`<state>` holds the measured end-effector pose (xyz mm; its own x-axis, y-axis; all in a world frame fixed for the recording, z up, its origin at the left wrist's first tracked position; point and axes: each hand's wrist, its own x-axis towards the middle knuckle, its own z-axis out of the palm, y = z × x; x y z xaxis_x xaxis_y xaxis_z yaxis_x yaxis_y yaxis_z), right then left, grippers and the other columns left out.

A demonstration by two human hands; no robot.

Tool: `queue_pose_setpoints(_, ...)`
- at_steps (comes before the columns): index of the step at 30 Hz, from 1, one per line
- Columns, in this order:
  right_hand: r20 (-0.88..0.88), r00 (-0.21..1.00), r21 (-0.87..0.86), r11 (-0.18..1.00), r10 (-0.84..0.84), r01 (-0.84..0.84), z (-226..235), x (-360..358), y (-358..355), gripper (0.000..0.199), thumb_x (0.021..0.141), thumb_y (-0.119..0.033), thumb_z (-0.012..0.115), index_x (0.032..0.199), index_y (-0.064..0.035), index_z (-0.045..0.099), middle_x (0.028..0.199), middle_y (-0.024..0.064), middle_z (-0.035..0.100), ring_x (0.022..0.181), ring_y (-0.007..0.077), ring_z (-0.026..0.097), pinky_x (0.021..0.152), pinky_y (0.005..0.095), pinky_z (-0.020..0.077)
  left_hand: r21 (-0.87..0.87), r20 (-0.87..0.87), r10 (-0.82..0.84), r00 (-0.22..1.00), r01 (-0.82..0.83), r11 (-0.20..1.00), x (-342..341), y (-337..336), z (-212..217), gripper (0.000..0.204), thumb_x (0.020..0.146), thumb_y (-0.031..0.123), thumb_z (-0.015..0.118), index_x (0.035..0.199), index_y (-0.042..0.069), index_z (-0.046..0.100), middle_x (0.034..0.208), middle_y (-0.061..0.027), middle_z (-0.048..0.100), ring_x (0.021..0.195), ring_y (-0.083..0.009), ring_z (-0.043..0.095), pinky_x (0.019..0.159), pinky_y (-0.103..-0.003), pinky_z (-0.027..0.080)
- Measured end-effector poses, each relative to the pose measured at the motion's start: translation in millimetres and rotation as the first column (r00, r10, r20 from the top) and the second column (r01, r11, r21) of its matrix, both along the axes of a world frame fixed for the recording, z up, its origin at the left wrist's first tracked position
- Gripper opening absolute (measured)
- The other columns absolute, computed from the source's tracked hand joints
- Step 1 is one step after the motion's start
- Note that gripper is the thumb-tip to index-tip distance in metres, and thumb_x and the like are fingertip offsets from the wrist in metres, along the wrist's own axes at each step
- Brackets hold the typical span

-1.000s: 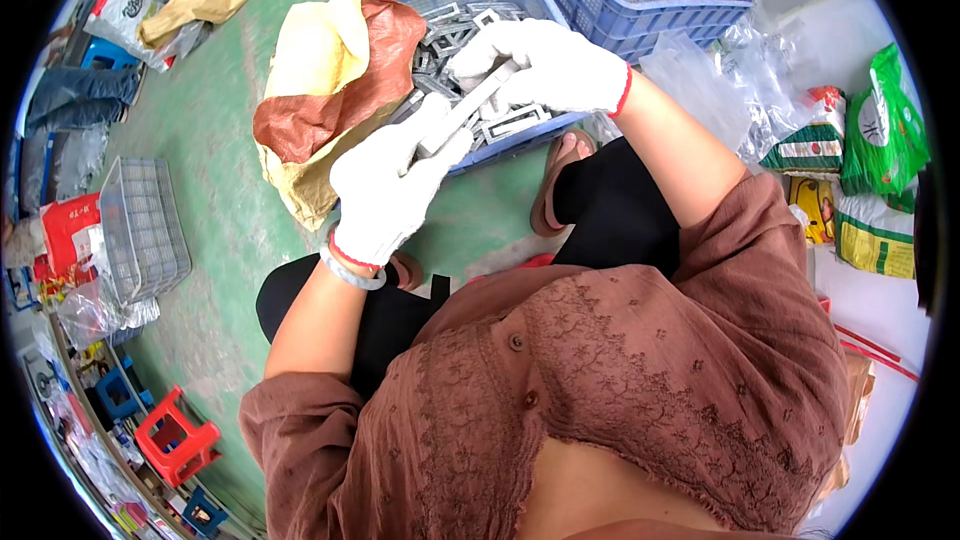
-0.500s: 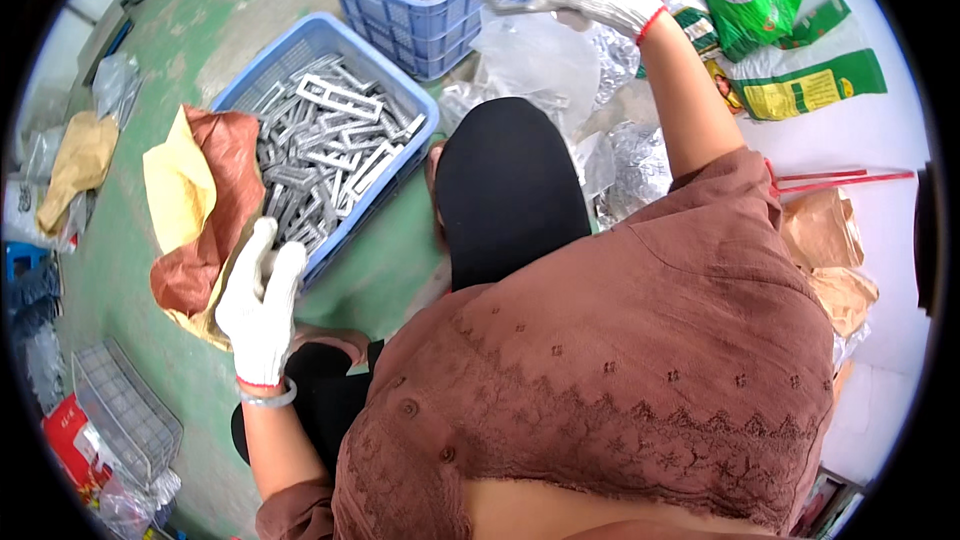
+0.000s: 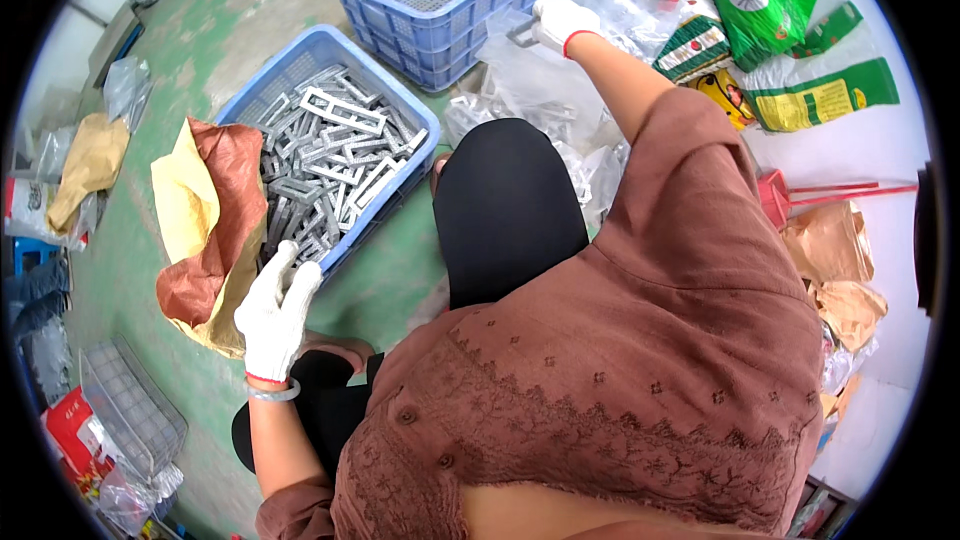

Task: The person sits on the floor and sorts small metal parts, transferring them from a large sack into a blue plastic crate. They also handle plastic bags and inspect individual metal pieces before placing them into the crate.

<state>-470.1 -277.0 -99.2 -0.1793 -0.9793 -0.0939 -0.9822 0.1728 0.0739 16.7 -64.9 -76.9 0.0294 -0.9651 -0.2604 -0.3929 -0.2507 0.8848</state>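
Observation:
My right hand (image 3: 563,25), in a white knit glove with a red cuff, is stretched far forward beside the farther blue crate. It is closed on a grey metal frame piece (image 3: 521,33), which shows only partly beyond the fingers. My left hand (image 3: 276,318), gloved alike, is at the near corner of a blue crate (image 3: 400,92), its visible fingers apart and nothing seen between them. Many slim rectangular grey metal frames (image 3: 340,110) lie jumbled in this crate. A brown and yellow paper sack (image 3: 232,180) drapes over its left side, next to my left hand.
A second, deeper blue crate (image 3: 425,35) stands beyond. Crumpled clear plastic (image 3: 545,90) lies below my right hand. Along the right wall are a green bag (image 3: 765,15), a red dustpan (image 3: 773,197) and brown paper (image 3: 830,240). A grey wire basket (image 3: 135,405) stands at lower left.
My right hand has gone lower and slightly left toward the clear plastic, still with the grey frame piece. My left hand has shifted slightly right and down. The view has moved a little.

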Motion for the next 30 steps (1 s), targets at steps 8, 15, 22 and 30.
queue_pose_setpoints(8, -0.365, 0.929, 0.511, 0.848, 0.067, 0.14, -88.5, -92.3, -27.1, 0.049, 0.087, -0.032, 0.054, 0.131, -0.0125, 0.06, 0.13, 0.0171, 0.06, 0.117, 0.0342, 0.06, 0.093, 0.0426, 0.0495, -0.059, 0.336, -0.107, 0.936, 0.134, 0.989, 12.6, -3.6, -10.5, 0.051, 0.084, 0.031, 0.076, 0.121, -0.002, 0.064, 0.095, -0.0117, 0.072, 0.083, -0.0127, 0.066, 0.079, -0.026, 0.052)
queue_pose_setpoints(15, -0.181, 0.9, 0.218, 0.908, 0.397, -0.357, -1.8, 59.7, -47.3, 0.031, 0.079, -0.019, 0.055, 0.101, -0.0049, 0.072, 0.106, 0.0213, 0.069, 0.098, 0.0383, 0.067, 0.081, 0.0456, 0.0543, -0.027, 0.289, -0.127, 0.949, 0.141, 0.99, 16.9, -0.5, -19.0, 0.054, 0.083, 0.037, 0.077, 0.12, 0.0, 0.065, 0.097, -0.0117, 0.071, 0.083, -0.0122, 0.065, 0.076, -0.027, 0.052)
queue_pose_setpoints(22, 0.432, 0.803, 0.447, 0.676, 0.411, -0.587, -23.1, 255.6, -59.3, 0.05, 0.076, -0.035, 0.074, 0.113, -0.0033, 0.066, 0.099, 0.0163, 0.07, 0.079, 0.0277, 0.07, 0.069, 0.0364, 0.0568, 0.023, 0.45, -0.193, 0.872, 0.205, 0.979, 23.3, -3.3, -11.5, 0.059, 0.082, 0.038, 0.078, 0.126, 0.002, 0.063, 0.099, -0.0074, 0.072, 0.083, -0.0102, 0.063, 0.081, -0.024, 0.05)
queue_pose_setpoints(30, 0.499, 0.857, 0.238, 0.931, 0.127, -0.276, -145.7, 273.3, -32.4, 0.064, 0.059, -0.036, 0.082, 0.105, 0.0066, 0.068, 0.108, 0.0269, 0.068, 0.1, 0.0344, 0.068, 0.086, 0.0415, 0.0537, 0.117, 0.476, -0.26, 0.84, 0.233, 0.965, 38.3, -6.8, -10.2, 0.058, 0.086, 0.047, 0.069, 0.126, 0.005, 0.062, 0.093, -0.0089, 0.069, 0.085, -0.0185, 0.064, 0.079, -0.029, 0.05)
